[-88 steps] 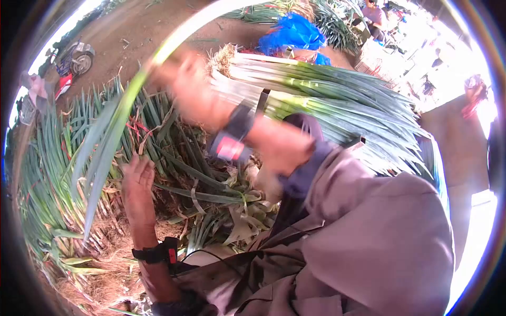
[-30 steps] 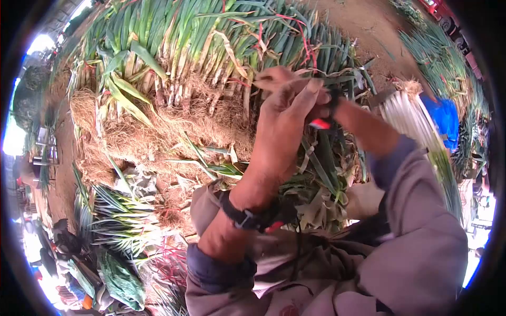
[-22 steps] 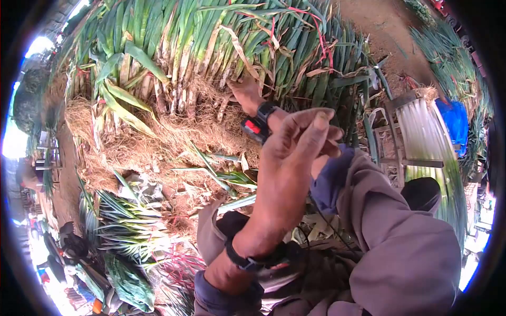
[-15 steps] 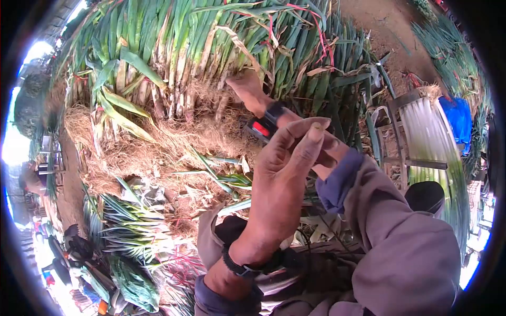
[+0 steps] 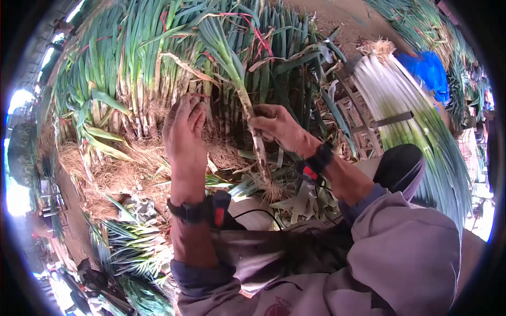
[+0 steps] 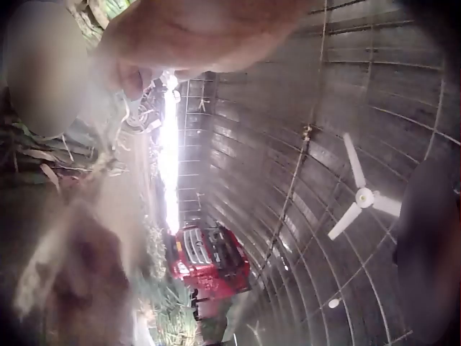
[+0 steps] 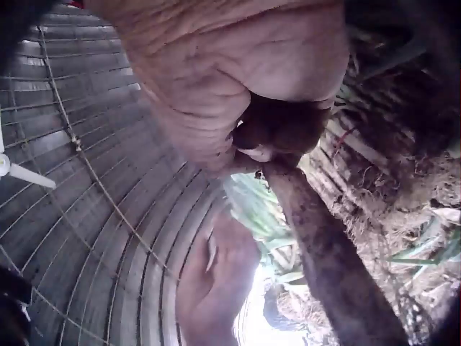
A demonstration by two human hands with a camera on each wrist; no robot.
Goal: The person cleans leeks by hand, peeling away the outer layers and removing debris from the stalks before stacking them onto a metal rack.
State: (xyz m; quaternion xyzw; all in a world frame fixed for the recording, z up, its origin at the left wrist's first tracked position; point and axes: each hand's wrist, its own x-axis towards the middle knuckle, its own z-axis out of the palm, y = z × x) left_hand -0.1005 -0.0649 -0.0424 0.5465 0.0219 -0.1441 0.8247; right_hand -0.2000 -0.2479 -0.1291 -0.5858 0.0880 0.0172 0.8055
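Note:
My right hand (image 5: pixel 279 126) grips one long green onion (image 5: pixel 259 152) around its pale, dirt-streaked stalk. It slants, with green leaves up and left and stringy roots hanging down over loose peelings. In the right wrist view, curled fingers press on the brown-skinned stalk (image 7: pixel 324 252). My left hand (image 5: pixel 184 139) is raised a little left of it, apart from the stalk, fingers loosely bent before the standing onions. A short red strip shows by its fingertips. The left wrist view has this hand (image 6: pixel 202 36) blurred at the top.
A dense row of unpeeled green onions (image 5: pixel 142 68) stands ahead, its matted roots (image 5: pixel 121 174) toward me. Peeled white onions (image 5: pixel 377 79) lie on a rack at right, beside blue plastic (image 5: pixel 424 71). Smaller leaves (image 5: pixel 134 245) lie at lower left.
Having put one onion toward the right pile earlier, my right hand reached into the row and now holds another onion over my lap. My left hand has shifted left and upward.

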